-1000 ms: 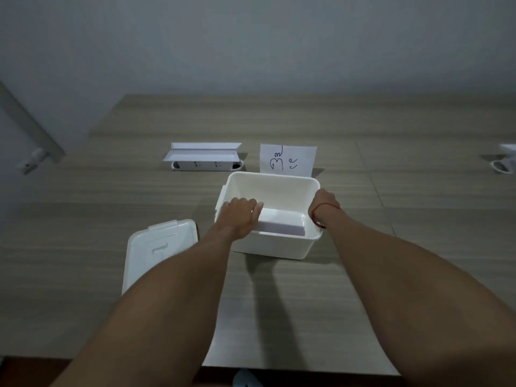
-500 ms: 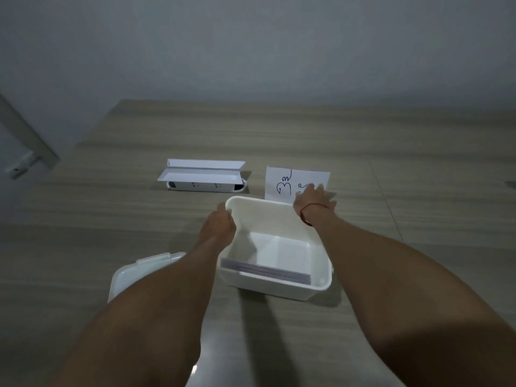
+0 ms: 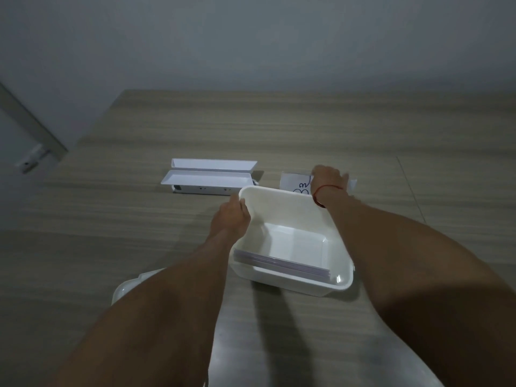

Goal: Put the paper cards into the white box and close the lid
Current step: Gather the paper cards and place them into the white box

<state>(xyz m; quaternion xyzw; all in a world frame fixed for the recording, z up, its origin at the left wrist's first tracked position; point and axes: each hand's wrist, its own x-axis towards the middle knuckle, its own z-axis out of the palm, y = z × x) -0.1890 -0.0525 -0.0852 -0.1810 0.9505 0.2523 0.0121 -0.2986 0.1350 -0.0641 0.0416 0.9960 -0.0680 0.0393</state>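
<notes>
The open white box [image 3: 337, 280] sits in the middle of the wooden table, with a stack of paper cards [image 3: 279, 264] lying against its near wall. My left hand [image 3: 230, 217] rests on the box's far left corner, fingers curled over the rim. My right hand [image 3: 328, 180] reaches past the box's far edge and lies on the handwritten paper card [image 3: 294, 184] standing behind it, fingers over the card's top edge. The white lid [image 3: 125, 287] lies on the table at the near left, mostly hidden under my left forearm.
A long white power-strip box [image 3: 209, 180] with its flap open lies at the back left of the table [image 3: 111, 247]. A grey wall rises behind the table. A small white fitting [image 3: 30, 160] hangs off the wall at far left.
My right hand left the box's right rim and reached forward onto the handwritten card. My left hand slid to the box's far left corner. The view dipped closer over the box.
</notes>
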